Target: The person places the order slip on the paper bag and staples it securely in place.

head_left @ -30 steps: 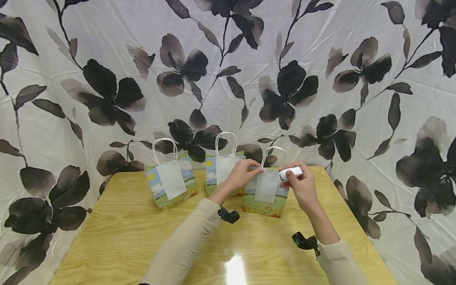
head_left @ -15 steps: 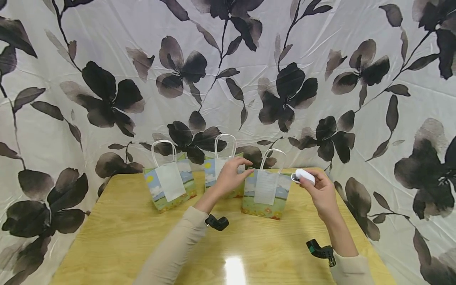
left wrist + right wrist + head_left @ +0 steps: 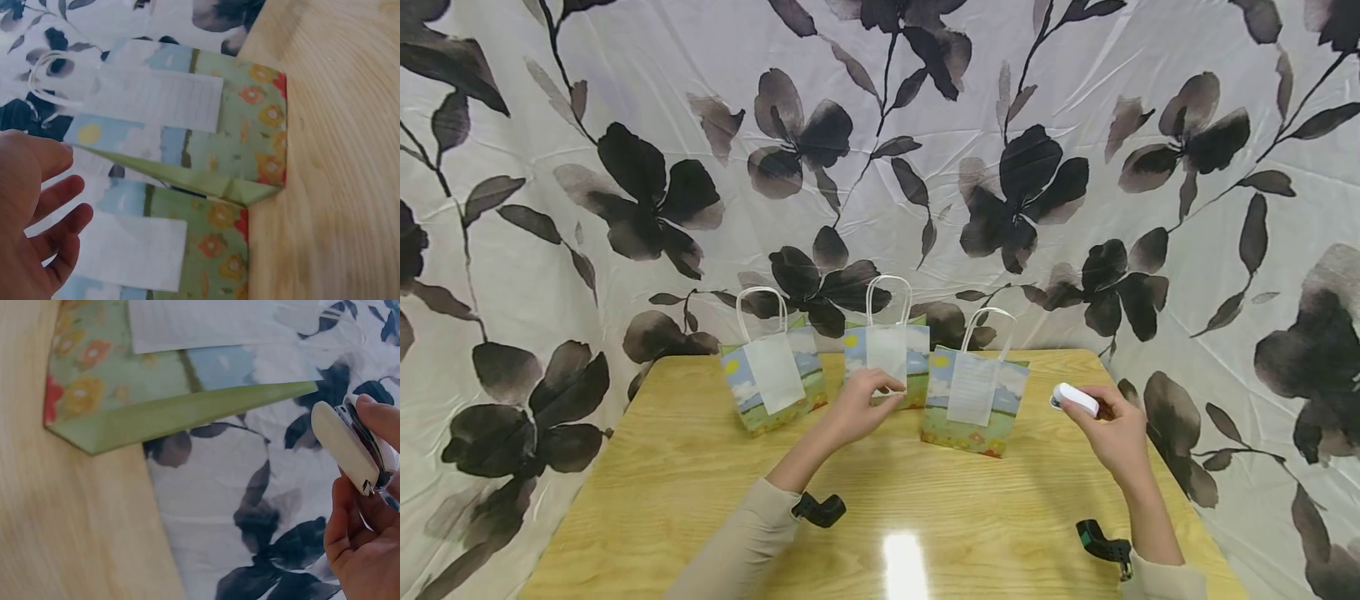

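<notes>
My right hand (image 3: 1118, 433) pinches a small white stapler (image 3: 1077, 401) between thumb and fingers, to the right of the right paper bag (image 3: 958, 437). In the right wrist view, the stapler's metal parts show between its white halves. A lined paper slip (image 3: 972, 390) lies flat on that bag's front, under its white handle. My left hand (image 3: 854, 408) hovers in front of the middle paper bag (image 3: 917, 367), fingers loosely bent and holding nothing. The left wrist view shows the hand (image 3: 28, 206) beside the bags, with a gap between thumb and fingers.
To the left stands another landscape-printed bag (image 3: 808, 358), slightly turned, with a white slip (image 3: 775, 375) on its front. All the bags sit near the back of the wooden table (image 3: 700, 500). Behind it hangs a white cloth (image 3: 880, 208) with dark flowers.
Both hands have left the right bag's top. The left hand has moved left and down to the middle bag; the right hand has drawn away rightward with the stapler. The bags stay standing.
</notes>
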Demonstrator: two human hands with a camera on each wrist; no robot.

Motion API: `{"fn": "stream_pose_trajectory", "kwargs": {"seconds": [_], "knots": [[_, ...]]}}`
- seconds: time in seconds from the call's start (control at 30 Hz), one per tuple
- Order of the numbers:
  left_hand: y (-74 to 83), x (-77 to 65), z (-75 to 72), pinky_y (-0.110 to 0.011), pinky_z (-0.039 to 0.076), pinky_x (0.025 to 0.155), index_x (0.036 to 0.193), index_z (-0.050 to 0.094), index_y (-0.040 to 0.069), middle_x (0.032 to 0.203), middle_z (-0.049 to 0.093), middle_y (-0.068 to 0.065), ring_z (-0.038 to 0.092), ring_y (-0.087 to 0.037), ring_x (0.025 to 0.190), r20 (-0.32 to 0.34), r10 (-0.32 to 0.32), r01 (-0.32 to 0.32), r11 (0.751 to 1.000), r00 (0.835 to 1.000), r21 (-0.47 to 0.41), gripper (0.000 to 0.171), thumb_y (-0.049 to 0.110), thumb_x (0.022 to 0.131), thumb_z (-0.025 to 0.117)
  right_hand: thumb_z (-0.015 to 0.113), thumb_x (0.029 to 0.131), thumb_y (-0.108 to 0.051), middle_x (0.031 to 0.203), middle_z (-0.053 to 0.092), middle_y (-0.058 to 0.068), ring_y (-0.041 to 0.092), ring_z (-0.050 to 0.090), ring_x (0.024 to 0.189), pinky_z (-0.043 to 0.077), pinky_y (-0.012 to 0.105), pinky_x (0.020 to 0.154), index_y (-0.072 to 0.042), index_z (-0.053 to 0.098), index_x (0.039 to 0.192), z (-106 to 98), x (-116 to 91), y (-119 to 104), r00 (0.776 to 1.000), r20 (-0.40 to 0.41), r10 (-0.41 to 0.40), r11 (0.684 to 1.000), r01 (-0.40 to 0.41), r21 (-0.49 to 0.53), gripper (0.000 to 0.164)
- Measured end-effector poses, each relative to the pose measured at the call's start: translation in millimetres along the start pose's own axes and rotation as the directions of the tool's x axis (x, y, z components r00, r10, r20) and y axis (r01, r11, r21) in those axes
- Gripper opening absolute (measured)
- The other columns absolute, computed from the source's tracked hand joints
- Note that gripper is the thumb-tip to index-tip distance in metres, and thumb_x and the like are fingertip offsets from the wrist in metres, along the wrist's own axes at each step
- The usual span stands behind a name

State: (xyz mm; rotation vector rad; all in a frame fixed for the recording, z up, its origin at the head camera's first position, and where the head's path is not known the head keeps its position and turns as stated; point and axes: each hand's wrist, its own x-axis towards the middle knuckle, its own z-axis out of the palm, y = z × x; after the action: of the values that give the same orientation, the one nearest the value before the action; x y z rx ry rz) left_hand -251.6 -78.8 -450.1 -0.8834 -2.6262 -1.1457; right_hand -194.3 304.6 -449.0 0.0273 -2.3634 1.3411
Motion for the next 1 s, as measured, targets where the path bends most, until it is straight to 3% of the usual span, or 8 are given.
{"fn": "stream_pose_trajectory", "kwargs": {"seconds": [0.43, 0.73, 1.0], "knots": [[-23.1, -55.8, -7.7, -0.034, 0.051, 0.074, 0.106, 0.072, 0.019, 0.105, 0.066, 0.006, 0.062, -0.019, 0.095, 0.022, -0.095, 0.094, 0.995, 0.995, 0.045, 0.013, 0.02, 0.096, 0.065, 0.076, 0.088, -0.021, 0.101, 0.066, 0.013, 0.005, 0.059, 0.079, 0.05, 0.017, 0.063, 0.0, 0.069, 0.108, 22.9, -18.2, 32.2, 0.997, 0.028, 0.077, 0.997, -0.078, 0.027, 0.03], [-34.7, -74.4, -2.5, -0.03, 0.05, 0.071, 0.106, 0.071, 0.023, 0.103, 0.066, 0.01, 0.061, -0.013, 0.093, 0.012, -0.121, 0.12, 0.991, 0.993, 0.056, 0.012, 0.022, 0.095, 0.066, 0.075, 0.088, -0.026, 0.104, 0.064, 0.017, 0.012, 0.056, 0.078, 0.048, 0.02, 0.06, 0.0, 0.069, 0.11, 34.3, -22.8, 50.2, 0.986, 0.014, 0.165, 0.986, -0.165, -0.007, 0.034], [-36.8, -84.0, 2.0, -0.033, 0.051, 0.073, 0.106, 0.071, 0.023, 0.104, 0.064, 0.01, 0.06, -0.011, 0.093, 0.039, -0.171, 0.171, 0.985, 0.984, 0.006, 0.012, 0.02, 0.096, 0.065, 0.076, 0.086, -0.035, 0.105, 0.063, 0.015, 0.014, 0.056, 0.081, 0.05, 0.02, 0.061, -0.002, 0.069, 0.112, 46.5, -24.1, 73.3, 0.965, 0.002, 0.263, 0.965, -0.263, 0.021, 0.043]]}}
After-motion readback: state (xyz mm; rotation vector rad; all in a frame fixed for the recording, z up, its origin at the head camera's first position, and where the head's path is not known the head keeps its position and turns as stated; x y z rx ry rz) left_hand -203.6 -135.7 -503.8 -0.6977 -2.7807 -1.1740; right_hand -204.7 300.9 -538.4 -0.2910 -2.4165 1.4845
